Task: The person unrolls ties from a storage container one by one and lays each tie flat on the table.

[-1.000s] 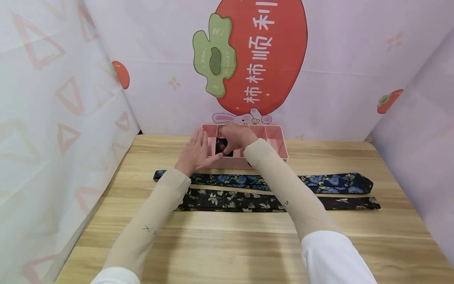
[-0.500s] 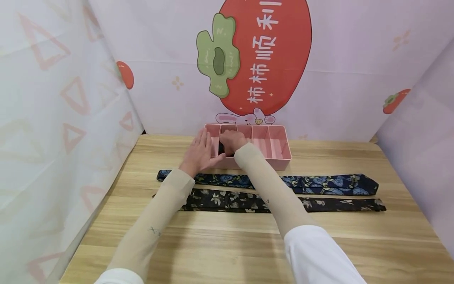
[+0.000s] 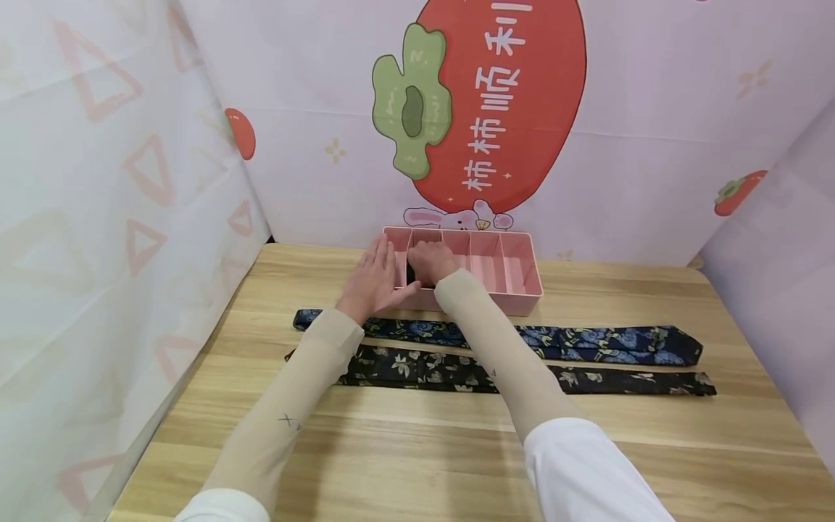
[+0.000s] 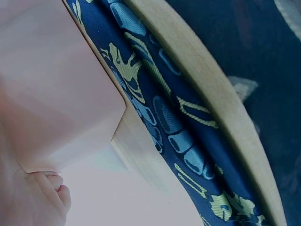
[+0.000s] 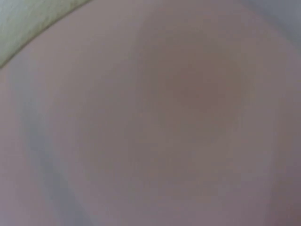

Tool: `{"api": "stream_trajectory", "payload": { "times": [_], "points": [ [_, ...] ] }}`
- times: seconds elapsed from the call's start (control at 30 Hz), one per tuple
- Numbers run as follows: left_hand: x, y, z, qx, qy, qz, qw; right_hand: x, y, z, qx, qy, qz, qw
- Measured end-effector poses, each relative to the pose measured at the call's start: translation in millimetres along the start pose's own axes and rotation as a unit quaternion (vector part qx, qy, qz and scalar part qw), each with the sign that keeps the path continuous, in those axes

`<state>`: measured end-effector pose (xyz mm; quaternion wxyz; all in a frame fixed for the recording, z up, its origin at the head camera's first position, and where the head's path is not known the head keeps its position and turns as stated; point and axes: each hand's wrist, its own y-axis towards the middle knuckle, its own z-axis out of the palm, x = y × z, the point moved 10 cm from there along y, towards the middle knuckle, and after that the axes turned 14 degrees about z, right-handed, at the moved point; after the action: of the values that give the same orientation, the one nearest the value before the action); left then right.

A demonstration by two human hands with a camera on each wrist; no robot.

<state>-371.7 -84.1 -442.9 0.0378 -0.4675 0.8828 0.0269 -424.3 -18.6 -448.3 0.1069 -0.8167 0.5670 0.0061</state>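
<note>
In the head view, a pink box [image 3: 518,304] with five compartments stands at the back of the wooden counter [image 3: 391,464], close to a printed backdrop [image 3: 293,80]. The left hand [image 3: 373,281] lies along the box's left end, fingers straight and thumb stretched out by the front wall. The right hand [image 3: 430,262] reaches down into the second compartment from the left, where a dark item [image 3: 410,273] shows beside it; its fingertips are hidden, so whether it grips that item cannot be told. In front of the box, a navy patterned tie [image 3: 600,343] lies across the counter, and nearer the person a black floral tie [image 3: 417,368] runs beside it, both passing under the forearms. The left wrist view shows the pale box wall near the navy patterned tie, with part of a hand at lower left. The right wrist view is only a pinkish blur.
</note>
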Motion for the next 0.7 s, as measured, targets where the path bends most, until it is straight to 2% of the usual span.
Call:
{"api": "stream_trajectory", "payload": {
  "times": [0.17,0.33,0.47,0.7],
  "points": [
    [1.1,0.2,0.8,0.000,0.001,-0.001,1.0000,-0.1,4.9,1.9,0.000,0.023,-0.004,0.9997],
    [1.0,0.8,0.4,0.003,0.000,-0.001,1.0000,-2.2,6.3,0.3,0.045,0.054,-0.002,0.9975],
    [0.6,0.2,1.0,0.012,0.003,-0.002,0.9999,-3.2,5.8,-1.6,0.077,0.058,0.004,0.9953],
    [-0.4,0.3,0.2,0.005,0.003,-0.007,1.0000,-4.1,4.2,-10.8,0.061,0.044,-0.001,0.9972]
  ]
}}
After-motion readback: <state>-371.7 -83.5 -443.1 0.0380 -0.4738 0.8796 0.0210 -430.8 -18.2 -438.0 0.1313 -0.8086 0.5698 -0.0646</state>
